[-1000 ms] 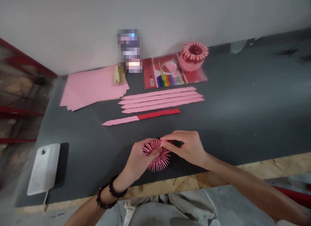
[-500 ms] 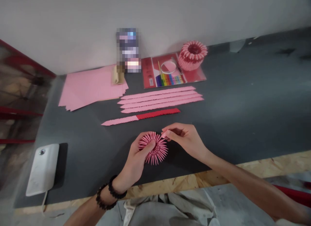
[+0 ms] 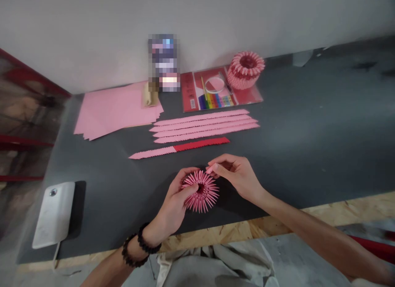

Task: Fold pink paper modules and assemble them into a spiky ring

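My left hand [image 3: 174, 198] grips a round, spiky ring of folded pink paper pieces [image 3: 205, 199], thumb on its front by the dark centre hole. At the ring's upper right edge, my right hand [image 3: 239, 174] pinches a small folded pink paper piece [image 3: 211, 169] between thumb and fingers. Whether that piece touches the ring, I cannot tell. Beyond my hands lies a strip of nested paper pieces [image 3: 197, 145], pink at the left and red at the right. Several all-pink strips [image 3: 203, 128] lie side by side behind it.
A finished-looking pink paper vase shape [image 3: 246, 71] stands on a flat red printed packet [image 3: 188, 93] near the wall. Pink paper sheets [image 3: 108, 110] are stacked at the back left beside a blurred upright phone-like object [image 3: 164, 63]. A white power bank [image 3: 55, 213] with a cable lies front left.
The paper ring has shifted slightly right and down in my left hand, its centre hole now more exposed. My right hand keeps its pinch on the small piece, nearly in place.
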Motion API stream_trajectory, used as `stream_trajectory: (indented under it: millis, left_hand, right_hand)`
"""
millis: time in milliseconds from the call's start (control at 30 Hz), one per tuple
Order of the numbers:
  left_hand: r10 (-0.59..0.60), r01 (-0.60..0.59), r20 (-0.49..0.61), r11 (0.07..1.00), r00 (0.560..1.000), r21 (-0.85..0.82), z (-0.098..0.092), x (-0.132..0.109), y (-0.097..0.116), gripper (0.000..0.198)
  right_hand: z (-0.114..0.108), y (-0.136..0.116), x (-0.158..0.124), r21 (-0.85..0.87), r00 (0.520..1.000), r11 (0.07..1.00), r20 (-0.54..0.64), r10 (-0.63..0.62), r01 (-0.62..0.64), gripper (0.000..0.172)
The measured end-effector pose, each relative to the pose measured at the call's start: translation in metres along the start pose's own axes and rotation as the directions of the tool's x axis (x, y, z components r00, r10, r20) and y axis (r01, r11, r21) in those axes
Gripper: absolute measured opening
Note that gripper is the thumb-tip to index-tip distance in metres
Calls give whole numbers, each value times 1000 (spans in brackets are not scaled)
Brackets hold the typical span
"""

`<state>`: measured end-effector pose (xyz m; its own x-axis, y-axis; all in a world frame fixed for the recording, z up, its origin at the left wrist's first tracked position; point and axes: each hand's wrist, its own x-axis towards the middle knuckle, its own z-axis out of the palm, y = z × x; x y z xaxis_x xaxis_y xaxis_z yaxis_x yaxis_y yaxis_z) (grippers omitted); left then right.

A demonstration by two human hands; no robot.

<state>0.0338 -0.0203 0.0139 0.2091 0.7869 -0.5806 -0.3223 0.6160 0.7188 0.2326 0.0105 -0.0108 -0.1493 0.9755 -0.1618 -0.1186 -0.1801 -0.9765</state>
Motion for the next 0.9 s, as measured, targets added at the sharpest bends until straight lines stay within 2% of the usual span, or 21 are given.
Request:
stream_trajectory:
  millis: [67,200,333,467,567,700,767,900]
  left_hand:
    - [31,-31,8,999,999,20,1,0,0,38]
    - [89,-89,12,991,996,100,2,1,0,28]
    - [139,-137,-8,981,990,135,1,3,-5,32]
    - [250,-238,-5,928,968,288,-3,3,-7,31]
    - [280,-269,29,880,960,391,-3,2,-5,27]
    - [293,-282,51,837,955,470,0,1,-3,35]
    - [298,-295,74,816,952,497,-1,1,-3,39]
    - [330,-331,108,754,938,568,-3,1,-5,38]
  right_hand:
    - [0,-1,-1,-24,1000,1000,21,2,-2,26]
    - [1,-2,-3,-52,999,999,38,1,1,27]
    - [2,-2,-4,-51,999,999,49,-7,9,26]
    - [1,-3,-4,-26,999,1000,52,-12,14,24]
    - [2,-2,-5,-63,998,997,52,-35,38,25]
    - [0,-2,-8,-147,991,981,32,-127,130,22]
    - [-2,-5,-11,-231,977,949,49,-210,215,17]
    - [-3,-14,-13,-488,904,761,216,-369,428,24]
